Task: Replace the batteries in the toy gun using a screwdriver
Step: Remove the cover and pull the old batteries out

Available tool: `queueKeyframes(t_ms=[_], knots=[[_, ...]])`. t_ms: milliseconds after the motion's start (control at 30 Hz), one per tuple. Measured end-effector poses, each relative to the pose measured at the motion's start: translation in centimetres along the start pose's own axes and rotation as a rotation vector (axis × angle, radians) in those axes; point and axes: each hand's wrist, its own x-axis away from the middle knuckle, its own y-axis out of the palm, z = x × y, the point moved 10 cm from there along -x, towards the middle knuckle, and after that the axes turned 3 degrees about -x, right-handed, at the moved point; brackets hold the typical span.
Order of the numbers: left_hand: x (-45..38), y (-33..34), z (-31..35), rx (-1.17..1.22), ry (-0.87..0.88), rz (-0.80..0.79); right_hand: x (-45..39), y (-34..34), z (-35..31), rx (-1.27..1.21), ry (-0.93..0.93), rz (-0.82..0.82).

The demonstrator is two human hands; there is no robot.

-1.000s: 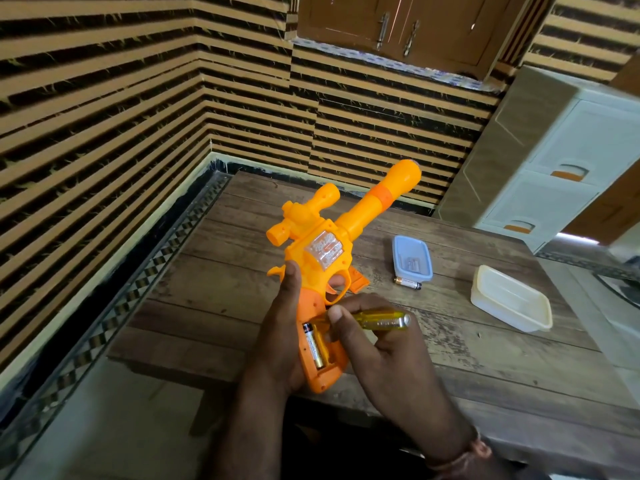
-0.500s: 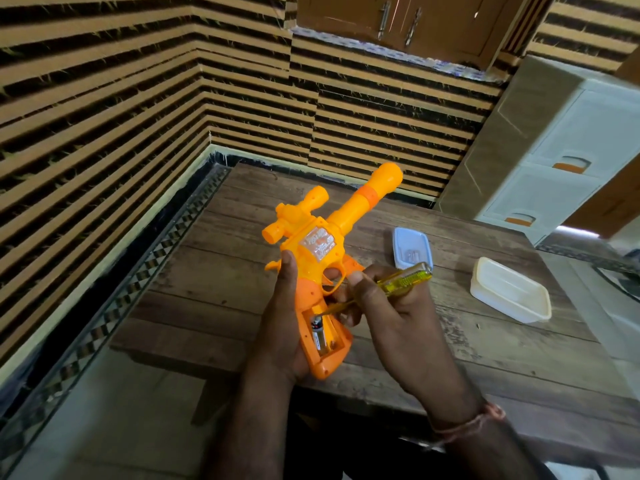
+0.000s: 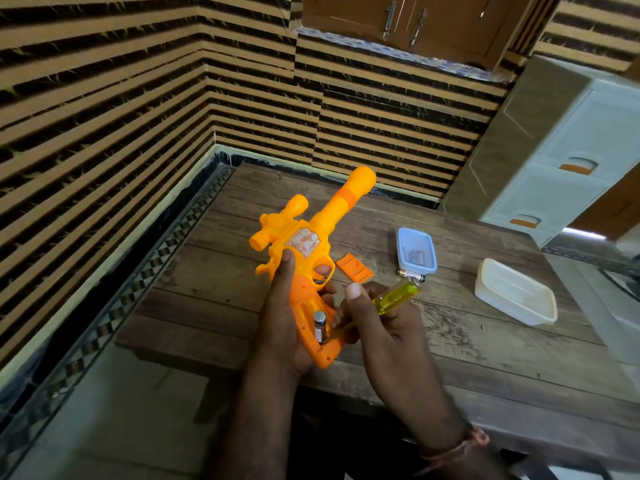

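Note:
My left hand (image 3: 282,317) grips the orange and yellow toy gun (image 3: 313,244) by its handle, barrel pointing away over the wooden table (image 3: 485,358). The handle's battery bay is open and one battery (image 3: 319,326) stands tilted up out of it. My right hand (image 3: 377,327) holds a screwdriver (image 3: 394,296) with a clear yellow handle, its tip at the lower end of that battery. The orange battery cover (image 3: 354,267) lies on the table beside the trigger. A loose battery (image 3: 411,274) lies just beyond the screwdriver's handle.
A small blue lid (image 3: 416,250) with tiny parts on it lies behind the loose battery. A white plastic container (image 3: 515,292) sits at the right. A white drawer unit (image 3: 568,157) stands past the table's far right corner. Striped walls close the left and back.
The screwdriver tip has pushed under the battery, which now sticks up out of the bay. The gun has dropped slightly lower, and the orange cover is now uncovered on the table.

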Motion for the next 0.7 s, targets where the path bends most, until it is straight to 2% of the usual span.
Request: queueKeyframes(t_ms=[133, 200, 300, 400, 567, 700], knots=[[-0.8, -1.5, 0.2, -0.05, 0.034, 0.072, -0.3, -1.1, 0.0, -0.131, 0.082, 0.069], [-0.7, -1.3, 0.3, -0.071, 0.029, 0.059, -0.7, -1.3, 0.3, 0.057, 0.083, 0.062], [0.1, -0.2, 0.5, -0.108, 0.027, 0.039, -0.9, 0.6, 0.3, 0.449, 0.012, -0.097], [-0.5, -0.2, -0.1, -0.088, 0.004, -0.01, -0.7, 1.9, -0.1, 0.682, -0.023, -0.138], [-0.9, -1.0, 0.1, -0.123, 0.0, 0.032, -0.3, 2.9, -0.1, 0.933, 0.028, -0.147], [-1.2, -0.7, 0.3, -0.16, 0.021, 0.005, 0.2, 3.4, 0.4, 0.922, 0.062, -0.147]])
